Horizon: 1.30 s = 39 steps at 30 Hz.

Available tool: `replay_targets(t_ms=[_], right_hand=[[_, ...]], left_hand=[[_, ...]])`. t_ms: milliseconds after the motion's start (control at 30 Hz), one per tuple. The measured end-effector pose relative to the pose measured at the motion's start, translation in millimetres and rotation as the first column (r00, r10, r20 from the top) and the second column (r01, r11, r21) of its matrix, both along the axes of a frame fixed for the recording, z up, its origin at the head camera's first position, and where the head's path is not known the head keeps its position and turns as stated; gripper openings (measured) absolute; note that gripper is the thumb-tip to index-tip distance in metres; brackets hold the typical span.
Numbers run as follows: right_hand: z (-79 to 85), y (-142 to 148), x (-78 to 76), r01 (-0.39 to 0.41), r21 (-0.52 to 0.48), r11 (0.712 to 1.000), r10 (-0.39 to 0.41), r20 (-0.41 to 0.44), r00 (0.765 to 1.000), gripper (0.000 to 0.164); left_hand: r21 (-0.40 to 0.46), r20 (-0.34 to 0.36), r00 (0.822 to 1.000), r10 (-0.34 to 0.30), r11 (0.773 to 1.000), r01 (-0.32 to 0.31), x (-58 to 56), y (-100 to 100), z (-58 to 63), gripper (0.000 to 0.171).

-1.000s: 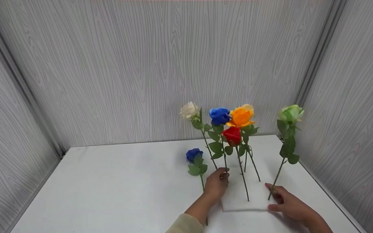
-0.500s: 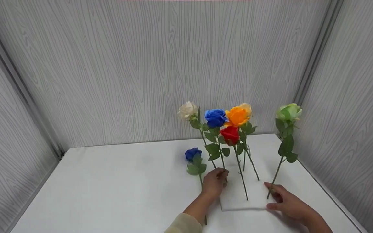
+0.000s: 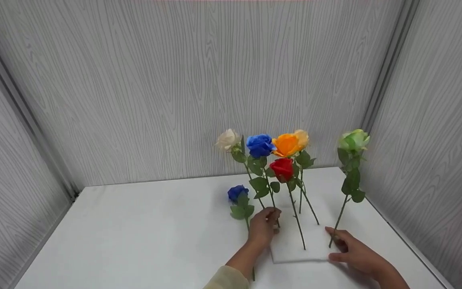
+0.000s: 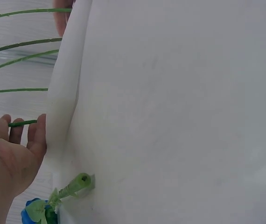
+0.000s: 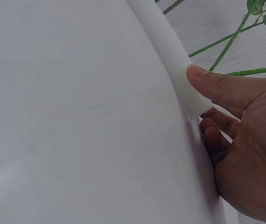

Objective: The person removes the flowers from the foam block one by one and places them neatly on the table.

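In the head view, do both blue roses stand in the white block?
No: the darker blue rose lies on the table, beside the white block.

Roses (image 3: 282, 170) standing in block (image 3: 285, 251) on table (image 3: 146, 233), another rose (image 3: 241, 204) lying left, wall (image 3: 175, 100) behind

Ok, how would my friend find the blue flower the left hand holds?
On the white table, find the white block toward the right. By its left edge, the left hand pinches a stem; follow that up to the blue flower. The other blue flower lies on the table, but this one rises above the hand.
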State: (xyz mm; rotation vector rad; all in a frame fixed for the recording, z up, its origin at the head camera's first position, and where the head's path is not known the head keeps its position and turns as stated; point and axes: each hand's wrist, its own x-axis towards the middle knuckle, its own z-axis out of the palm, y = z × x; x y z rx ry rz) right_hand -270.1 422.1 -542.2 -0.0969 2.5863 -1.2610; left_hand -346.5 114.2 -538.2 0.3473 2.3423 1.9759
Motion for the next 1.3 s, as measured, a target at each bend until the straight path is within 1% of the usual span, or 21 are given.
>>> replay_targets(t_ms=[67,300,467,567,733,833,1033,1200,1300], right_hand=[[0.4,-0.4,0.5,-0.001,0.003,1.000,0.001,0.000,1.000,0.095],[1.1,-2.3,4.8,0.007,0.020,1.000,-0.006,-0.021,1.000,0.095],[0.9,-2.9,2.4,0.027,0.021,0.999,-0.027,-0.007,1.000,0.094],[0.6,-2.0,0.3,0.026,0.027,0.999,-0.026,0.002,1.000,0.095],[0.0,-0.8,0.9,0.009,0.047,0.999,-0.009,-0.012,1.000,0.096],[-0.2,-0.7,1.3,0.005,0.039,0.999,-0.005,-0.014,1.000,0.096],[0.5,-1.8,-1.4,0.022,0.038,0.999,-0.023,0.014,1.000,0.096],[1.5,-1.7,-0.4,-0.003,0.037,0.999,0.004,-0.008,1.000,0.096],[1.4,-2.0,0.0,0.005,0.019,1.000,-0.005,0.000,1.000,0.098]], left_hand=[[0.014,-0.007,1.000,-0.003,1.000,0.003,0.3,-0.5,0.1,0.022],[0.049,0.016,0.999,-0.029,0.998,0.029,3.2,-4.3,2.2,0.019],[0.074,0.015,0.998,-0.054,0.996,0.053,3.5,-11.0,5.4,0.018],[0.075,0.010,0.999,-0.050,0.996,0.049,2.6,-16.0,4.7,0.020],[0.070,-0.003,0.999,-0.039,0.997,0.039,1.9,-24.1,2.9,0.021],[0.071,-0.009,0.999,-0.035,0.997,0.036,2.0,-27.9,4.5,0.021],[0.079,-0.033,0.999,-0.028,0.996,0.030,3.3,-34.1,9.8,0.021],[0.087,-0.041,0.999,-0.025,0.996,0.029,4.4,-38.0,10.5,0.023],[0.091,-0.036,0.999,-0.031,0.995,0.034,5.2,-39.7,11.2,0.023]])
